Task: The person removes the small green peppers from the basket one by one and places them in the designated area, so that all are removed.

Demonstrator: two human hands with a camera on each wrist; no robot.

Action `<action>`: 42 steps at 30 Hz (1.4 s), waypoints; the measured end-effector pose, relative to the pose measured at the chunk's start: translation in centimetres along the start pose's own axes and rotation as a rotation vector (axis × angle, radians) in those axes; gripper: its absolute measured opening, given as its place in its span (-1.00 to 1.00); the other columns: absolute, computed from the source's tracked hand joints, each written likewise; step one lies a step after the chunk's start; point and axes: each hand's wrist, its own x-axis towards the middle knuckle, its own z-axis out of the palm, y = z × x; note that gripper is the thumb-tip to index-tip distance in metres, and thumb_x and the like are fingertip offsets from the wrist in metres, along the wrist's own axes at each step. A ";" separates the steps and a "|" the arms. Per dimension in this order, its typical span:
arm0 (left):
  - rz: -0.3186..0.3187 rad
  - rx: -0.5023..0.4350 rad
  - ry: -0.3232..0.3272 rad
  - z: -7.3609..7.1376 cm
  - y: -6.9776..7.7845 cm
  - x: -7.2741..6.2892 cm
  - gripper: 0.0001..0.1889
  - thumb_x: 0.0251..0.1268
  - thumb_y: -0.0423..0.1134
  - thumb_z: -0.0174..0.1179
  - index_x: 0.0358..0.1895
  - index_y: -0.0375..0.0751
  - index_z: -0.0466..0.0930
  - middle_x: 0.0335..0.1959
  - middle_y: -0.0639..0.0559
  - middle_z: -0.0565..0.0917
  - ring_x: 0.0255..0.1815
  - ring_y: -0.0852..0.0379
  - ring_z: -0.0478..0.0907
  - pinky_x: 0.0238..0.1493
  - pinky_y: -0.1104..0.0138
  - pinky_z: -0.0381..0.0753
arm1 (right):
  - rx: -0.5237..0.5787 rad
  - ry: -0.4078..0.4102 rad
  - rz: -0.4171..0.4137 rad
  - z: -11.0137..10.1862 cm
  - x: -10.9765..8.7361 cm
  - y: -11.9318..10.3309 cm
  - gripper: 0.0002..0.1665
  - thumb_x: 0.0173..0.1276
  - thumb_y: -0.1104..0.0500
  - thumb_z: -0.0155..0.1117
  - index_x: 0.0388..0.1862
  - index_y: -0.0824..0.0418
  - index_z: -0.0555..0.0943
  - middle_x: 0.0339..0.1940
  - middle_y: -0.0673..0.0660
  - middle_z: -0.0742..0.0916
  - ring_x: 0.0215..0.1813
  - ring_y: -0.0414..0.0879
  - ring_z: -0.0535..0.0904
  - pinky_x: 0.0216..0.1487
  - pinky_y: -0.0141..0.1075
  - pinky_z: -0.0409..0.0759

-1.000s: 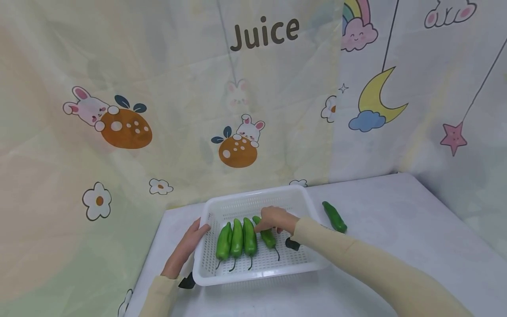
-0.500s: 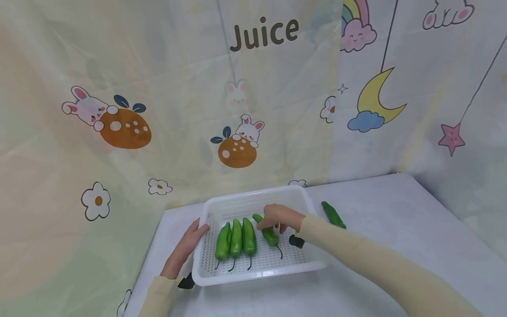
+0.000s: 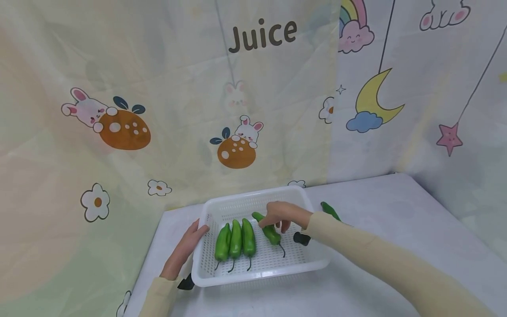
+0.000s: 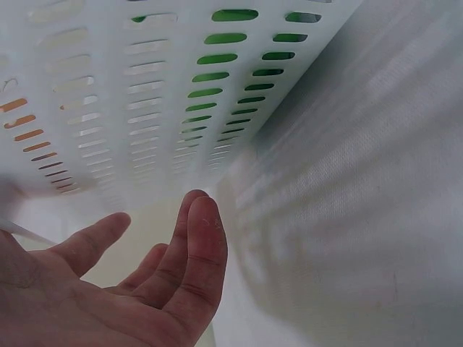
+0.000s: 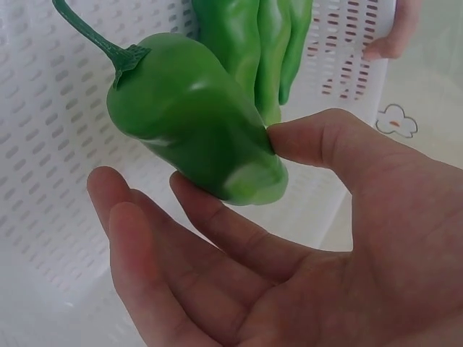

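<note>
Pinching the slanted green pepper (image 3: 274,237), the right hand (image 3: 280,214) is near its tip. The left hand (image 3: 191,239), spread, touches the basket (image 3: 261,274).

printed backdrop (image 3: 178,110) w/ yellow moon (image 3: 365,94) & pink star (image 3: 449,137) rises behind wht table (image 3: 384,207).

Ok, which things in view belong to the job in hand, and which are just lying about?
In the job:
green pepper pinched by the right hand
white basket, left hand at its rim
three peppers inside it

Lying about:
lone pepper on the table, though it may belong too
printed backdrop, only scenery
</note>
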 end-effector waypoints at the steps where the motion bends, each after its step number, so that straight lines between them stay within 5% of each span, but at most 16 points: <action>1: -0.003 -0.002 0.002 0.0 -0.1 0.0 -0.43 0.61 -0.12 -0.17 0.60 -0.02 0.04 0.18 -0.31 0.62 -0.12 -0.10 0.76 -0.18 0.09 0.81 | 0.000 -0.005 -0.001 -0.1 0.0 0.1 -0.56 0.28 -0.11 0.40 -0.19 0.22 0.56 -0.15 0.24 0.74 -0.34 0.05 0.77 -0.25 -0.17 0.80; 15: -0.017 0.006 0.014 0.2 -0.2 0.1 -0.43 0.61 -0.10 -0.16 0.60 0.03 0.08 0.19 -0.25 0.63 -0.11 -0.05 0.76 -0.15 0.11 0.80 | 0.027 -0.046 -0.085 -2.1 -1.8 1.5 -0.60 0.28 -0.11 0.33 -0.42 0.22 0.65 -0.18 0.26 0.76 -0.33 0.07 0.80 -0.26 -0.13 0.79; 28: -0.016 -0.016 0.002 0.3 -0.1 0.1 -0.41 0.61 -0.09 -0.15 0.61 -0.01 0.02 0.22 -0.31 0.59 -0.09 -0.08 0.75 -0.19 0.08 0.81 | 0.117 -0.106 -0.132 -6.0 -3.4 3.3 -0.62 0.27 -0.13 0.24 -0.33 0.16 0.73 -0.22 0.16 0.80 -0.31 0.03 0.81 -0.30 -0.22 0.79; 42: -0.032 -0.015 0.009 0.1 0.0 0.0 -0.41 0.61 -0.09 -0.16 0.62 0.01 0.00 0.26 -0.32 0.56 -0.06 -0.09 0.74 -0.15 0.07 0.80 | 0.197 -0.132 -0.096 -9.0 -4.6 6.8 -0.57 0.26 -0.16 0.25 -0.25 0.18 0.73 -0.21 0.12 0.80 -0.28 0.03 0.81 -0.27 -0.21 0.79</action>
